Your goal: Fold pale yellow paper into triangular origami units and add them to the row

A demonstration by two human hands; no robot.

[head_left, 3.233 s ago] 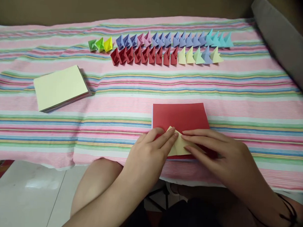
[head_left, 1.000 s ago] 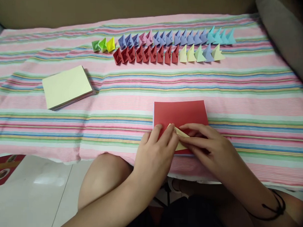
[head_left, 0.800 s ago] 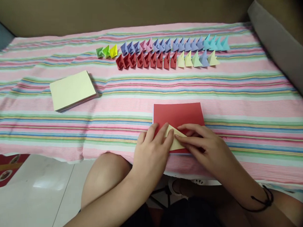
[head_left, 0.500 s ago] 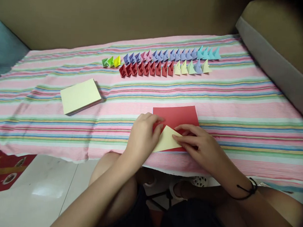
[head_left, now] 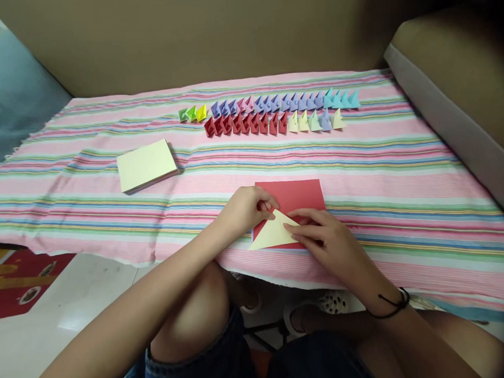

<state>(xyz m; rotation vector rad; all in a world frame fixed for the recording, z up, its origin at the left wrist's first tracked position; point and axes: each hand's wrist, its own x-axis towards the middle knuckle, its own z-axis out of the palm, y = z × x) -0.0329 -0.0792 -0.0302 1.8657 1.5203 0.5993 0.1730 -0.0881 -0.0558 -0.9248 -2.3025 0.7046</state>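
Note:
A pale yellow paper (head_left: 273, 233), folded into a triangle, lies on a red sheet (head_left: 295, 193), its peak pointing away from me. At the peak is my left hand (head_left: 249, 208), fingers curled and thumb against the paper's left edge; it appears to pinch the tip. My right hand (head_left: 320, 233) holds the triangle's right side, with fingertips pressed on its face. That hand covers the right corner of the paper. A thin pale edge shows beneath the red sheet.
Two rows of small folded paper figures (head_left: 265, 123) stand along the back of the striped cloth (head_left: 220, 166). To the left lies a stack of pale yellow paper (head_left: 147, 163). A brown backrest (head_left: 199, 38) rises behind, and a padded arm (head_left: 453, 102) borders the right.
My left hand has moved from beside the triangle up to its peak, uncovering the lower left corner. My right hand stays at the right side. The camera view has shifted slightly.

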